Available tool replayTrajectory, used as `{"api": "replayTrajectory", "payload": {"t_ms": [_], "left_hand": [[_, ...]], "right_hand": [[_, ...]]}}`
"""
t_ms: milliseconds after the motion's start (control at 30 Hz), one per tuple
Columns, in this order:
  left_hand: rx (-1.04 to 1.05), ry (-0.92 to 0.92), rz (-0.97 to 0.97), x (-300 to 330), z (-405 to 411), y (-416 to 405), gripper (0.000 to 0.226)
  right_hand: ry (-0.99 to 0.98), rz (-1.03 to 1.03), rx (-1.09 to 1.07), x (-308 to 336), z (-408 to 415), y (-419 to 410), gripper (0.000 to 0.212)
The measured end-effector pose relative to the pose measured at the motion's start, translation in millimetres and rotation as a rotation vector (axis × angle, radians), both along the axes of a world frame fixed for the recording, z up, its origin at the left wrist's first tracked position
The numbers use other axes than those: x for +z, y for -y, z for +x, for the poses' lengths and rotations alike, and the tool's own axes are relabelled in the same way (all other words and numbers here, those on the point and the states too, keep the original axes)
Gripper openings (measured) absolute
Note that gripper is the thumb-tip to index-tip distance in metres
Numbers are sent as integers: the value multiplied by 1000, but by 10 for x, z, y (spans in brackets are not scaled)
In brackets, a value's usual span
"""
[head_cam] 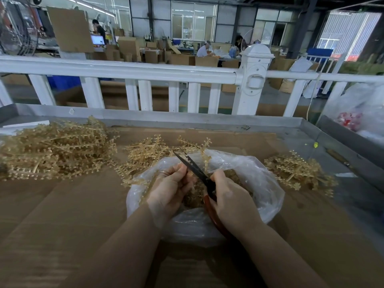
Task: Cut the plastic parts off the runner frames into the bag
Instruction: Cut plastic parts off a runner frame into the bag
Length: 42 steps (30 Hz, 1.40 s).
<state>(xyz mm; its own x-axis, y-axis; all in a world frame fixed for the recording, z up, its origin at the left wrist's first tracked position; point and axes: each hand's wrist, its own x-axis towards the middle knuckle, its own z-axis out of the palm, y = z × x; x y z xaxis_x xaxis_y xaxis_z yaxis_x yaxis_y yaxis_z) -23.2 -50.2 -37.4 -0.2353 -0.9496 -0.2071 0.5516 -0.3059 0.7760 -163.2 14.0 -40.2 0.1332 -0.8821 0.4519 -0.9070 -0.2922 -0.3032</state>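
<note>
**Snipping over the open bag**

Because the cut parts should drop straight in, both hands work above the bag [259, 173] on the desk [62, 215]. Left hand [170, 183] pinches one frame [205, 156]; right hand [230, 196] has its grip closed round the scissors [195, 167], blades parted. Three heaps of frames wait: left [54, 150], middle [149, 150], right [299, 173]. One bag, one pair of scissors.

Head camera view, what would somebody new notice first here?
Probably the two hands at the centre: the right hand grips red-handled scissors, blades pointing up and away, while the left hand holds a tan runner frame over an open clear plastic bag. Next, the big heap of tan frames on the cardboard at far left, and the white railing across the back.
</note>
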Motion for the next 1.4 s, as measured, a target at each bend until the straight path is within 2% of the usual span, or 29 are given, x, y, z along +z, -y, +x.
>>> {"api": "replayTrajectory", "payload": {"t_ms": [433, 900, 1267, 1400], "left_hand": [[22, 21, -1, -7, 22, -19, 15], [37, 26, 41, 12, -21, -27, 19], [14, 44, 46, -7, -7, -6, 20], [2, 38, 47, -18, -8, 12, 18]], "right_hand": [[-3, -8, -4, 4, 3, -3, 15], [-8, -18, -27, -21, 55, -4, 29], [-29, -21, -30, -18, 80, 37, 16], [-69, -16, -40, -30, 61, 58, 21]]}}
